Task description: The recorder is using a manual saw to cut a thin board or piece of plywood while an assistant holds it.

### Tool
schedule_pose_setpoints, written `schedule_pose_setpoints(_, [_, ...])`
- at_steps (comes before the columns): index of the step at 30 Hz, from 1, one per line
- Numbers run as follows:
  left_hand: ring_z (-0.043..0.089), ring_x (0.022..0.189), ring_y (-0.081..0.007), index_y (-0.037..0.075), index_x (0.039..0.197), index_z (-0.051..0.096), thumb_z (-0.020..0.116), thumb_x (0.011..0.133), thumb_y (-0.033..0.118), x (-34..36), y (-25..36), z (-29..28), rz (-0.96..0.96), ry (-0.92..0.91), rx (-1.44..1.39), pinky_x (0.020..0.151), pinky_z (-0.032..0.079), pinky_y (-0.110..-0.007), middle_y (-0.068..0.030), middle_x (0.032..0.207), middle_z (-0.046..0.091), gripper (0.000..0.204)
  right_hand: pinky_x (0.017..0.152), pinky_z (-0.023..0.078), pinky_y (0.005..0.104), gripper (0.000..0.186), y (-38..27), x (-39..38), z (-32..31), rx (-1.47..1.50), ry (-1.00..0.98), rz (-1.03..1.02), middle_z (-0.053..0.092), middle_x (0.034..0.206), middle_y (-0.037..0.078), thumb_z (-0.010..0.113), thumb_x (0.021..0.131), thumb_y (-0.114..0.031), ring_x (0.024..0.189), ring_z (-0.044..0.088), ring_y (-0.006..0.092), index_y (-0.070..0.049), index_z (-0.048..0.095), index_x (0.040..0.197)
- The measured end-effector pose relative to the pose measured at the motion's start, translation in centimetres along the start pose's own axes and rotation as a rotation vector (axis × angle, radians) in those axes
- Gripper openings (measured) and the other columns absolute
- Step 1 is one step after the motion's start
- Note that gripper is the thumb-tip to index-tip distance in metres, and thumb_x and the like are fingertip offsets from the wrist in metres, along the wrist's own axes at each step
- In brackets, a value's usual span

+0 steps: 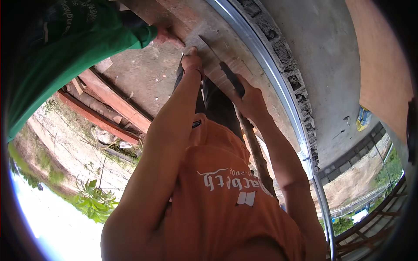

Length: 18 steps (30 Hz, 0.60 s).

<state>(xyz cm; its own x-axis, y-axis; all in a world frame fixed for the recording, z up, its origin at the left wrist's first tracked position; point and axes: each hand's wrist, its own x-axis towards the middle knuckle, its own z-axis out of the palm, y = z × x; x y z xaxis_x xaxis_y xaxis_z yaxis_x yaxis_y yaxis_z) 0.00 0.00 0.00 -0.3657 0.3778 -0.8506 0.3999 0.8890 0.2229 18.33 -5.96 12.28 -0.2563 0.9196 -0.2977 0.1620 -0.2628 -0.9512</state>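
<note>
My right hand (248, 98) grips the black handle (229, 74) of a long, thin metal blade (209, 47), which lies angled over a pale, dusty board or surface (220, 32). My left hand (192, 61) is on that surface, left of the blade, its fingers curled; what they grip, if anything, is unclear. Just beyond it, another person's hand (167, 37) rests on the surface, reaching in from the upper left.
A person in green (87, 35) stands at upper left. Reddish planks (109, 100) lie at left, a metal channel (257, 48) runs along rough hollow blocks (291, 65) at right, near a grey slab (326, 65) and wooden pole (257, 156). A steel pipe (324, 209) is lower right.
</note>
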Motion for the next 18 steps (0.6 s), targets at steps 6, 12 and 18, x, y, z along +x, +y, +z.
schedule_pose_setpoints(6, [0.056, 0.121, -0.0402, -0.007, 0.124, 0.059, 0.048, 0.093, 0.059, 1.0, 3.2, 1.1, -0.039, 0.004, -0.442, 0.098, 0.044, -0.045, -0.0263, 0.126, 0.060, 0.074, 0.084, 0.053, 0.0445, 0.048, -5.1, -2.0, -1.4, -0.536, -0.011, 0.511, 0.067, 0.103, 0.025, 0.059, 0.090, -0.021, 0.098, 0.066, 0.0383, -0.007, 0.048, 0.135])
schedule_pose_setpoints(12, [0.055, 0.122, -0.0406, -0.007, 0.124, 0.059, 0.048, 0.093, 0.059, -1.8, 1.8, -1.3, -0.043, 0.035, 0.077, 0.101, 0.042, -0.045, -0.0278, 0.127, 0.059, 0.074, 0.079, 0.053, 0.0337, 0.055, -13.2, -14.5, -4.6, -0.451, 0.025, 0.432, 0.068, 0.103, 0.023, 0.062, 0.087, -0.004, 0.089, 0.071, 0.0300, -0.006, 0.047, 0.139])
schedule_pose_setpoints(18, [0.057, 0.120, -0.0387, -0.007, 0.126, 0.057, 0.049, 0.093, 0.059, 0.2, -0.1, 2.4, -0.044, 0.041, -0.051, 0.098, 0.045, -0.044, -0.0291, 0.128, 0.057, 0.075, 0.083, 0.052, 0.0478, 0.051, -4.0, 1.2, 0.0, -0.468, 0.006, 0.486, 0.067, 0.101, 0.025, 0.060, 0.089, -0.020, 0.098, 0.064, 0.0416, -0.010, 0.046, 0.138])
